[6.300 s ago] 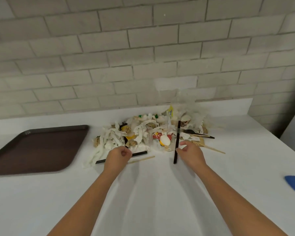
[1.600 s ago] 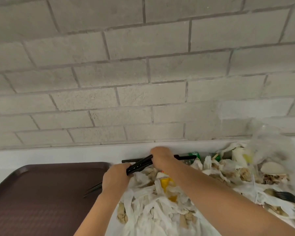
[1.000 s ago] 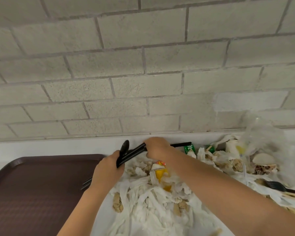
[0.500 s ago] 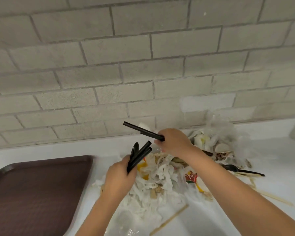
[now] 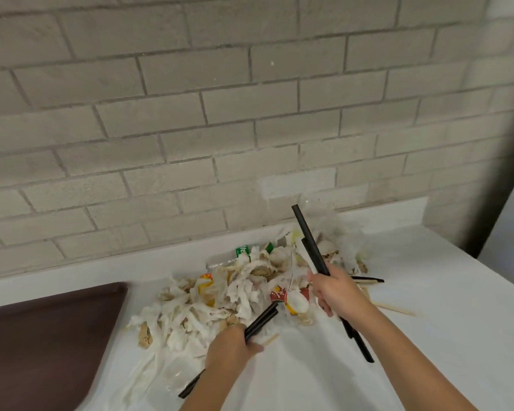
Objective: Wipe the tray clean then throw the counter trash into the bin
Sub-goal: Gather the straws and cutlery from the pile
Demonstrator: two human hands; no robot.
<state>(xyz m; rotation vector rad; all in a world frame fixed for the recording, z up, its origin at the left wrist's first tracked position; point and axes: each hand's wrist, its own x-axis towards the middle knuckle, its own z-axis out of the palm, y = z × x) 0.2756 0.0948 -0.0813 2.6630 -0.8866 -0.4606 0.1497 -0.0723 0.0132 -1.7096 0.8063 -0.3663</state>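
Left hand (image 5: 229, 345) curled round pair of black sticks (image 5: 263, 318), tips angled up toward trash pile (image 5: 220, 298). Right hand (image 5: 336, 292) gripped long black stick (image 5: 308, 238), held steep over pile's right side, lower end past wrist. Pile lay on white counter (image 5: 442, 286) against brick wall (image 5: 220, 114). Brown tray (image 5: 42, 336) sat left of pile, just beside it. Wooden sticks (image 5: 395, 307) lay right of pile.

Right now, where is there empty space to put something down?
Bare counter lies right of the trash pile, out to the corner. The brown tray on the left looks bare too. The middle is crowded.
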